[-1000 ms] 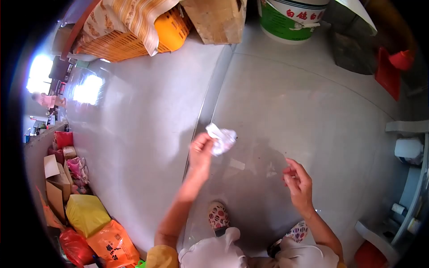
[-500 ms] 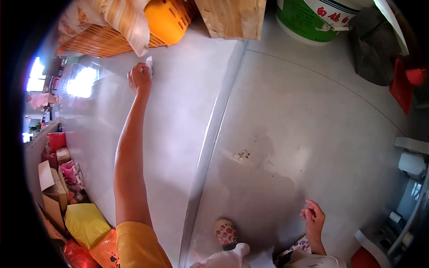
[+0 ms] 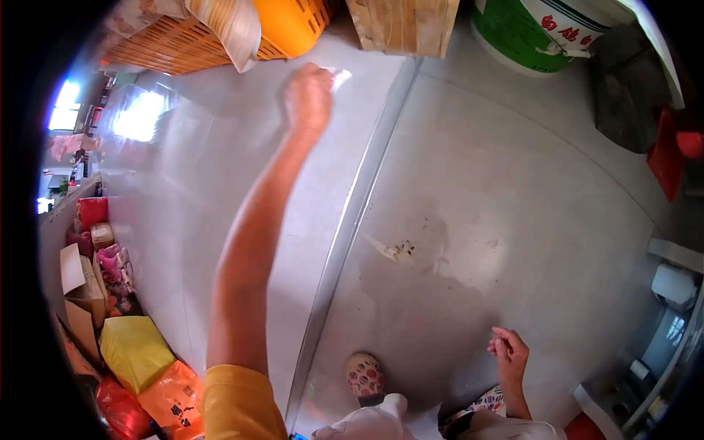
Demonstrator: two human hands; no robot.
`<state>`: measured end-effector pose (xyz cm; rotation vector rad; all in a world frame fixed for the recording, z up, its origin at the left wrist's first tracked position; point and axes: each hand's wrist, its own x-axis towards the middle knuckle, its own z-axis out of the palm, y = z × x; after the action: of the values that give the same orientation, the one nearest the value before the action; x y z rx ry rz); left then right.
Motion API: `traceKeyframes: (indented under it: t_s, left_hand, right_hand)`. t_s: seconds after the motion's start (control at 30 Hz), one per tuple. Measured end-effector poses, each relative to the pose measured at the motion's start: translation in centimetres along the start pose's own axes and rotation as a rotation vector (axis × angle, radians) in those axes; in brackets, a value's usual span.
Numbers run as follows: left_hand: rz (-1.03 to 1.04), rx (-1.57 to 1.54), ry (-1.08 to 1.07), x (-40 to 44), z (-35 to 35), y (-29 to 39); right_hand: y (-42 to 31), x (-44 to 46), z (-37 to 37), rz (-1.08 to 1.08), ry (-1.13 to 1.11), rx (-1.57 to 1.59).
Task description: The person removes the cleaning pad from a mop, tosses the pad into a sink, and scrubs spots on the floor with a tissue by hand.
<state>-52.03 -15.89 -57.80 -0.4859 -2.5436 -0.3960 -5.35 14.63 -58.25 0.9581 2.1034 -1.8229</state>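
Note:
My left hand (image 3: 309, 92) is stretched far forward over the grey floor (image 3: 242, 154), closed on a crumpled white tissue (image 3: 339, 79) that pokes out at its right side. It is near the orange plastic basket (image 3: 290, 29) and the wooden block (image 3: 402, 28). The hand is slightly blurred, so the tissue's contact with the floor cannot be made out. Low on the right, my right hand (image 3: 511, 352) hangs above the floor beside my knee, fingers loosely bent and partly apart, with nothing visible in them. Dark crumbs and a pale smear (image 3: 396, 251) mark the floor between the hands.
A metal strip (image 3: 359, 194) divides the floor. At the back right stand a green and white bucket (image 3: 528, 37), a dark dustpan-like container (image 3: 623, 88) and a red item (image 3: 666, 158). A yellow bag (image 3: 136, 352), an orange bag (image 3: 174, 400) and cardboard boxes (image 3: 88, 290) line the left.
My left hand has swept to the right and a little forward with the tissue, towards the metal strip. The view has shifted slightly; my right hand stays almost in place.

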Motion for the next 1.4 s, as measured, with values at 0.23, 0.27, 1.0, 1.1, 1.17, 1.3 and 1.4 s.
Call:
traceKeyframes:
  t_s: [0.23, 0.27, 1.0, 1.1, 1.17, 1.3, 1.4]
  left_hand:
    - [-0.113, -0.225, 0.003, -3.5, -2.0, 6.4]
    - [-0.078, -0.215, 0.000, -4.2, -2.4, 7.3]
    - [-0.424, 0.158, -0.033, -19.6, -14.6, -3.3]
    - [-0.303, 0.039, 0.011, -20.8, -13.4, 0.7]
    - [-0.308, -0.180, 0.016, -20.8, -13.3, 5.8]
    - [-0.490, -0.618, -0.170, -23.0, -11.2, 13.2]
    - [-0.256, -0.442, -0.168, -22.8, -12.3, 17.7]
  right_hand:
    - [-0.4, -0.8, -0.5, -0.081, 0.052, 0.083]
    - [0.1, -0.9, -0.6, -0.083, 0.056, 0.112]
    - [-0.7, -2.6, -1.0, -0.078, 0.021, 0.082]
    - [-0.5, -2.3, -0.6, -0.099, 0.004, 0.072]
    - [-0.8, -2.2, -0.3, -0.125, -0.021, 0.062]
    - [-1.4, -2.5, -0.1, -0.160, -0.030, 0.088]
    - [-2.0, -3.2, -0.3, -0.173, -0.001, 0.083]
